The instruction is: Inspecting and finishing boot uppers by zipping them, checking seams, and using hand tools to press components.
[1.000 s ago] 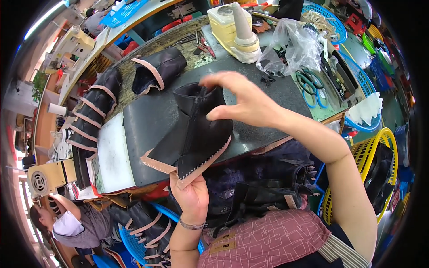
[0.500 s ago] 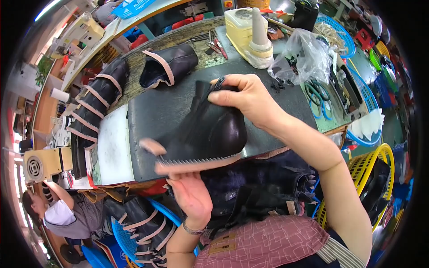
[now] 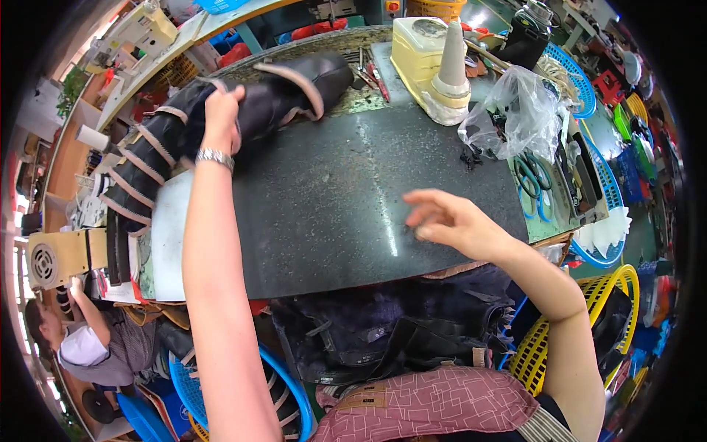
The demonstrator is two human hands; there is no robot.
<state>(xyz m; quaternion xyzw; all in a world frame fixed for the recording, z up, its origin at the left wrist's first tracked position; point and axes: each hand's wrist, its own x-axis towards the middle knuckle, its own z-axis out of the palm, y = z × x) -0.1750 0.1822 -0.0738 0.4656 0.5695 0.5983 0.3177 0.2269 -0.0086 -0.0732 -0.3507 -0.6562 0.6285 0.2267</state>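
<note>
At the back left of the bench my left hand (image 3: 222, 116) is closed on a black boot upper (image 3: 258, 110), whose outline is partly blurred and covered by the hand. Right against it lies another black boot upper (image 3: 328, 77) with a pale pink zigzag-edged strip. A row of overlapping black boot uppers (image 3: 136, 168), edged with similar strips, runs down the left side. Over the dark work mat (image 3: 317, 214) my right hand (image 3: 460, 225) hovers, holding nothing, its fingers loosely bent and apart.
At the back stands a cream container with a grey cone (image 3: 451, 66). To its right are a clear plastic bag (image 3: 508, 110) and teal-handled scissors (image 3: 532, 177). Blue and yellow baskets (image 3: 626, 287) flank the bench. Another person (image 3: 110, 346) sits at the far left.
The boot upper has gone from above the mat's middle to the back left, now in my left hand. My right hand has let go of it and moved lower and nearer.
</note>
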